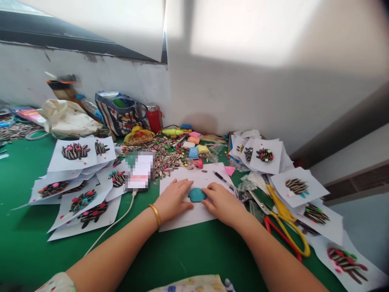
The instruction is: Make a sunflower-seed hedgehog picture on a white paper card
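A flattened oval of blue modelling clay (197,195) lies on a white sheet of paper (176,221) in front of me. To its left, my left hand (174,198) rests flat on the sheet, fingers stretched and thumb apart, close to the clay's edge. My right hand (223,202) has its thumb and forefinger on the right edge of the clay, holding it against the paper. A black pen (223,178) lies on the sheet beyond the right hand. One sunflower seed (204,171) is near the sheet's far edge.
Sunflower seeds (167,158) and clay blocks (193,153) lie behind the sheet. A charging phone (139,172) and seed-decorated papers (103,190) are left. Yellow-handled scissors (282,223) and more decorated papers (322,213) are right. Bags (121,115) and a red flask (154,119) stand by the wall.
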A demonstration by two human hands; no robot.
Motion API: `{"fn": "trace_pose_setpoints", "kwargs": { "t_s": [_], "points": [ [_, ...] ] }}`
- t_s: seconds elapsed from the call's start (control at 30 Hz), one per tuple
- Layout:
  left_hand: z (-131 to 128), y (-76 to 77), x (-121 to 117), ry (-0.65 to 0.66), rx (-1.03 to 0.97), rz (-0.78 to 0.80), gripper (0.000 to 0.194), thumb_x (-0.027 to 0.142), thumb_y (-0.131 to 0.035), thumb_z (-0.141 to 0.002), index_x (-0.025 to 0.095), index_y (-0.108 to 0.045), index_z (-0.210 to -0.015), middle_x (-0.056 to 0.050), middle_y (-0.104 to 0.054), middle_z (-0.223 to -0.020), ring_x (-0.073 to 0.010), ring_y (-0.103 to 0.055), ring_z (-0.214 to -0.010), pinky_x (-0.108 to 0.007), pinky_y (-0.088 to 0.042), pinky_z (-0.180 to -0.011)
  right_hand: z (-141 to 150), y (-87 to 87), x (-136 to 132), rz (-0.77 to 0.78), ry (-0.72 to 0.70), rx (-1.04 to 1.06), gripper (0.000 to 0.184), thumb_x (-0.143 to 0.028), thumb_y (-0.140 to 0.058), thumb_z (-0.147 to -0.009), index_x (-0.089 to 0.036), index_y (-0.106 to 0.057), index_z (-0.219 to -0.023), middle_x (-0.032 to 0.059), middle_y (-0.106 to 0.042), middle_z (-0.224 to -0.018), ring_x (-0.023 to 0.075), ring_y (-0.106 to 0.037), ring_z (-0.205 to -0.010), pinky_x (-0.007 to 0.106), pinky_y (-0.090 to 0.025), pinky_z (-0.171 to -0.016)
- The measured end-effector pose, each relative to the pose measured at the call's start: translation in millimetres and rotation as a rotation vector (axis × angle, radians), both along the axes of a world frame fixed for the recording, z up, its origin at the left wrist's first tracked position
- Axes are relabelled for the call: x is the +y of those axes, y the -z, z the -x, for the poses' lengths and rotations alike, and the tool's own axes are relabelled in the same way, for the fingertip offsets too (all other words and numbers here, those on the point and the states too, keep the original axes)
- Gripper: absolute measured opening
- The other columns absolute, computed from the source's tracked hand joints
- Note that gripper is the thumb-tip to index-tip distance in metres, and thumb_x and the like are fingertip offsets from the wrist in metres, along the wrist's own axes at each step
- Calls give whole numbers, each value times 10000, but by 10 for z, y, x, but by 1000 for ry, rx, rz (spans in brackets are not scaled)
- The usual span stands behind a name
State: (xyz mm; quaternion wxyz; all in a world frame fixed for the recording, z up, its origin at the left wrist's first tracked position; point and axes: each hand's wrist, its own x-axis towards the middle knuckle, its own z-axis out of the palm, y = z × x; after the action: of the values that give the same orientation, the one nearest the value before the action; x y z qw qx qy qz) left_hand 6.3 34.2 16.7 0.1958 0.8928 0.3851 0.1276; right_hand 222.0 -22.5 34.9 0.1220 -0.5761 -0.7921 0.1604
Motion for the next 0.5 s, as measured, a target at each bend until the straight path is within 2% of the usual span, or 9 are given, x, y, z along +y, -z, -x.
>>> {"fn": "trace_pose_setpoints", "kwargs": {
  "t_s": [0.17, 0.5],
  "points": [
    [40, 61, -6, 24, -28, -26, 730, 367, -721, -765, 216, -405, -1406, -133, -511, -1424, -277, -412, -1368, -527, -228, -1169, -3, 89, -14, -32, 5, 40, 431, -269, -578, -887, -218, -550, -1314, 110, -566, -1154, 245, -535, -1081, 381, -435, -965],
    [69, 9, -32, 122, 51, -98, 559, 349, -649, -844, 277, -469, -1369, -116, -485, -1443, -290, -373, -1386, -601, -162, -1158, -4, 120, 12, -35, 8, 62, 457, -278, -554, -901, -211, -525, -1352, 113, -566, -1144, 255, -530, -1067, 408, -443, -968]
  ]
}}
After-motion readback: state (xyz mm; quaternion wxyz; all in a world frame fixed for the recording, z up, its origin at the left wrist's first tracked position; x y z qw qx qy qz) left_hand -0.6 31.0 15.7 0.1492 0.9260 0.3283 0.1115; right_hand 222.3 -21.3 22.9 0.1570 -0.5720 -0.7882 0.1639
